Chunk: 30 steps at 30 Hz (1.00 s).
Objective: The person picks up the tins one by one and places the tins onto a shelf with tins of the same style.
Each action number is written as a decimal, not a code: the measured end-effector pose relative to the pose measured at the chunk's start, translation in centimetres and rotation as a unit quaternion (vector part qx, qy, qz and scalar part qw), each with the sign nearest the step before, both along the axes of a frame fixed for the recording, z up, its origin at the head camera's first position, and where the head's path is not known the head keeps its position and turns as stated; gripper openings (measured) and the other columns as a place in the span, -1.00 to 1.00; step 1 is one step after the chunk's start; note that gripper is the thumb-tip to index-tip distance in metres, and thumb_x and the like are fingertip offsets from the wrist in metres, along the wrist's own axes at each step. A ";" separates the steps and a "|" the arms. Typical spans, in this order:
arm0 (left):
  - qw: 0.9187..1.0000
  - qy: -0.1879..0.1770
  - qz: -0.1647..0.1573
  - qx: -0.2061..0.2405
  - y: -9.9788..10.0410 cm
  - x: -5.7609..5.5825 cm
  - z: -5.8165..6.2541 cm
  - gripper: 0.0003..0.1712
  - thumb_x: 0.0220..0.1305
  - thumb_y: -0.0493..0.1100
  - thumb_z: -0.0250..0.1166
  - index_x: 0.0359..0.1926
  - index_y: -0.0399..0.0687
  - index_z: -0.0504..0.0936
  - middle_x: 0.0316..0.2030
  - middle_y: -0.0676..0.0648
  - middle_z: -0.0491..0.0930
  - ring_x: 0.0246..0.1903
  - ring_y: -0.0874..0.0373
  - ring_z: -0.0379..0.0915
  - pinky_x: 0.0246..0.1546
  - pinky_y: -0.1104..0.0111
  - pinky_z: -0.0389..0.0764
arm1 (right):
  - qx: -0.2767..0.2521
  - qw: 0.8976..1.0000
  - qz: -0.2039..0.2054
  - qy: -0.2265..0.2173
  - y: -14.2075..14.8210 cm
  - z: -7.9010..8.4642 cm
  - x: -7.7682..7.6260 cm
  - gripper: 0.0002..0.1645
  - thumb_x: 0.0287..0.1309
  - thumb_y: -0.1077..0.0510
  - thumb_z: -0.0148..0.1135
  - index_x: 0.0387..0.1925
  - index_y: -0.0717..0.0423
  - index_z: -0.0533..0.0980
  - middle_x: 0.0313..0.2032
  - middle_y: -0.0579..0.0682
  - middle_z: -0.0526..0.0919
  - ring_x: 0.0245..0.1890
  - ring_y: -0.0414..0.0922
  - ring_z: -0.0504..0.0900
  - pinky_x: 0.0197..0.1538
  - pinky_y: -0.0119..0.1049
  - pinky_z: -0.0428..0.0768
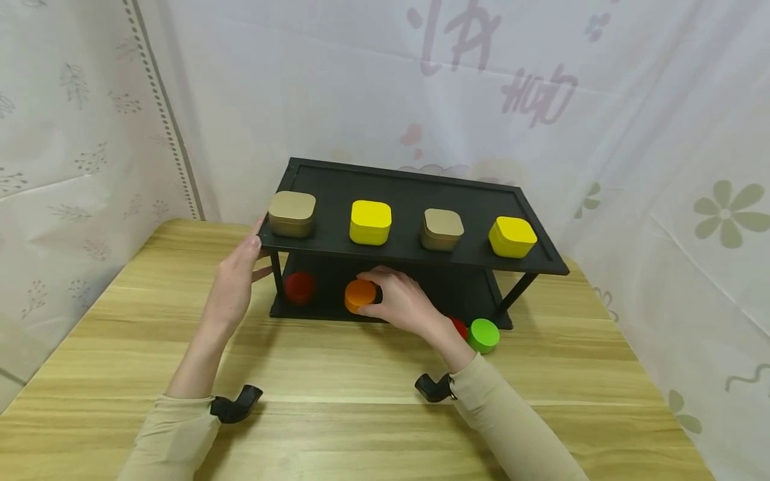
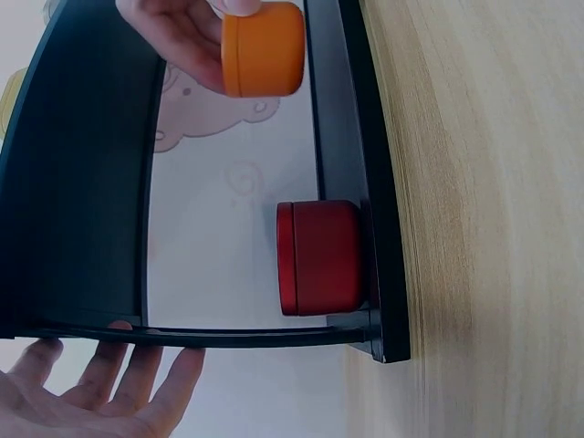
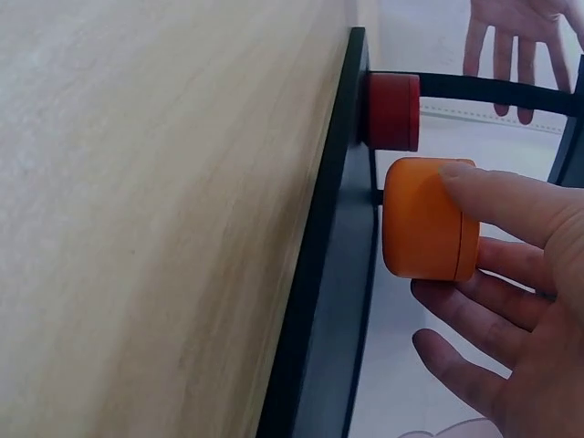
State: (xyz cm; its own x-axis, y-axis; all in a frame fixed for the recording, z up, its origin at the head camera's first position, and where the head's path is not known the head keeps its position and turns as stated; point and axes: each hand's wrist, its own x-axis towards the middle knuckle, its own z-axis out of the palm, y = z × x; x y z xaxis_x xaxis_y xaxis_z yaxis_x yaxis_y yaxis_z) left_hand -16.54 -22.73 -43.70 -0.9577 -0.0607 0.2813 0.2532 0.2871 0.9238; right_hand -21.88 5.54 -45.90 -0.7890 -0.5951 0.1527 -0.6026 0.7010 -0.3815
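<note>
My right hand [image 1: 404, 300] pinches a small round orange tin [image 1: 359, 296] between thumb and fingers, inside the lower level of a black two-tier shelf [image 1: 337, 175]. In the left wrist view, a gap shows between the orange tin [image 2: 265, 50] and the lower board. A round red tin [image 2: 324, 258] stands on that board near the left post. My left hand [image 1: 231, 284] is at the shelf's left end, its fingers extended against the side of the upper board.
On the upper board stand two tan square tins [image 1: 292, 214] [image 1: 442, 230] and two yellow ones [image 1: 369, 222] [image 1: 512, 237]. A green round tin [image 1: 484, 335] and another red tin [image 1: 459, 327], partly hidden by my right wrist, sit by the shelf's front right on the wooden table [image 1: 313, 434].
</note>
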 end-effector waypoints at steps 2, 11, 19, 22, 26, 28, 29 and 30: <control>1.000 -0.003 -0.001 0.003 0.0 0.0 0.0 -0.40 0.65 0.26 -0.31 0.60 0.43 0.09 0.61 0.14 0.10 0.40 -0.07 0.34 0.32 -0.13 0.54 | 0.001 1.000 0.000 -0.008 -0.2 -0.1 -0.2 -0.32 0.12 -0.04 0.55 0.26 0.01 0.58 0.11 -0.04 0.69 -0.04 -0.12 0.64 0.04 -0.19 0.68; 1.000 -0.005 -0.003 0.008 0.1 0.1 0.1 -0.41 0.65 0.27 -0.31 0.59 0.46 0.09 0.61 0.14 0.09 0.44 -0.13 0.29 0.34 -0.22 0.48 | 0.007 0.999 -0.008 -0.041 -0.5 -0.7 -0.9 -0.32 0.16 -0.03 0.52 0.30 -0.01 0.55 0.18 -0.02 0.65 0.02 -0.07 0.63 0.10 -0.14 0.66; 1.000 -0.013 0.000 0.009 0.1 0.0 0.2 -0.41 0.64 0.28 -0.32 0.59 0.48 0.10 0.61 0.16 0.09 0.46 -0.12 0.29 0.35 -0.20 0.48 | 0.017 0.998 -0.012 -0.054 -0.8 -0.8 -1.2 -0.31 0.18 -0.04 0.51 0.32 0.00 0.54 0.21 0.00 0.63 0.07 -0.04 0.62 0.17 -0.09 0.65; 1.000 -0.013 0.000 0.011 0.1 0.0 0.2 -0.41 0.64 0.28 -0.31 0.59 0.49 0.10 0.61 0.15 0.09 0.45 -0.13 0.30 0.35 -0.22 0.47 | 0.016 0.998 -0.016 -0.061 -0.9 -0.8 -1.3 -0.31 0.19 -0.04 0.50 0.33 0.00 0.53 0.25 0.00 0.62 0.14 -0.01 0.61 0.25 -0.05 0.62; 1.000 -0.013 0.001 0.014 0.2 0.0 0.3 -0.42 0.65 0.27 -0.31 0.58 0.50 0.11 0.61 0.15 0.10 0.44 -0.13 0.30 0.36 -0.23 0.46 | 0.016 0.997 -0.021 -0.069 -1.0 -0.8 -1.4 -0.31 0.21 -0.04 0.49 0.34 -0.01 0.52 0.28 0.00 0.60 0.20 0.02 0.59 0.32 0.00 0.57; 1.000 -0.014 0.000 0.017 0.2 0.0 0.3 -0.42 0.65 0.26 -0.30 0.58 0.50 0.12 0.61 0.16 0.10 0.44 -0.13 0.29 0.36 -0.23 0.46 | 0.016 0.997 -0.023 -0.070 -1.0 -0.9 -1.5 -0.31 0.21 -0.04 0.49 0.34 -0.01 0.52 0.28 0.00 0.60 0.21 0.02 0.58 0.33 0.01 0.56; 1.000 -0.014 0.000 0.017 0.2 0.0 0.3 -0.42 0.65 0.25 -0.30 0.58 0.49 0.12 0.61 0.15 0.10 0.44 -0.13 0.30 0.36 -0.23 0.45 | 0.017 0.997 -0.023 -0.069 -1.0 -1.0 -1.5 -0.31 0.21 -0.04 0.49 0.34 -0.02 0.52 0.28 0.00 0.60 0.21 0.01 0.58 0.33 0.00 0.56; 1.000 -0.013 0.000 0.018 0.2 0.0 0.3 -0.43 0.65 0.25 -0.30 0.58 0.49 0.12 0.61 0.15 0.10 0.44 -0.13 0.29 0.36 -0.24 0.45 | 0.017 0.997 -0.023 -0.069 -1.0 -1.0 -1.6 -0.31 0.21 -0.04 0.49 0.34 -0.02 0.52 0.28 -0.01 0.60 0.20 0.01 0.58 0.32 0.00 0.57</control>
State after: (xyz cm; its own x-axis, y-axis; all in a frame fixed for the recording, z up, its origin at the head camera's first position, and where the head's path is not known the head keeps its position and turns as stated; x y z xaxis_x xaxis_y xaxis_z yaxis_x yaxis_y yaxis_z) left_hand -16.51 -22.51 -43.39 -0.9649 -0.0706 0.2531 0.2280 0.2533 0.9401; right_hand -23.46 4.54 -46.91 -0.8272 -0.5615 0.0213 -0.5137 0.7404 -0.4336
